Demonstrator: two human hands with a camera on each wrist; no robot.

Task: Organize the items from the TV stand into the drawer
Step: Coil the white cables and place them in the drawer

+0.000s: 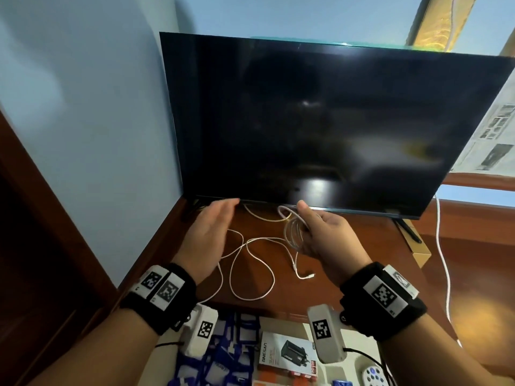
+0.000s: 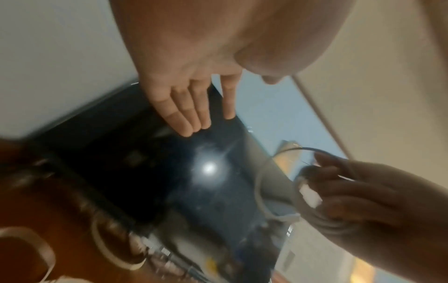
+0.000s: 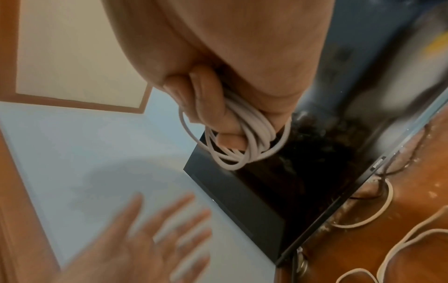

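A long white cable (image 1: 252, 263) lies in loose loops on the brown TV stand (image 1: 348, 246) below the TV. My right hand (image 1: 315, 232) grips a coiled bundle of that cable (image 3: 244, 137), fingers curled round the loops; the rest trails down onto the stand. My left hand (image 1: 211, 227) hovers to the left of it, fingers straight (image 2: 184, 114) and together, holding nothing. The open drawer (image 1: 278, 358) shows at the bottom edge of the head view.
A dark TV (image 1: 320, 121) stands upright at the back of the stand. In the drawer lie a boxed adapter (image 1: 289, 355), blue-and-white packets (image 1: 217, 358) and a remote (image 1: 373, 376). Another white cable (image 1: 443, 260) hangs at the right. A blue wall (image 1: 97, 135) closes the left side.
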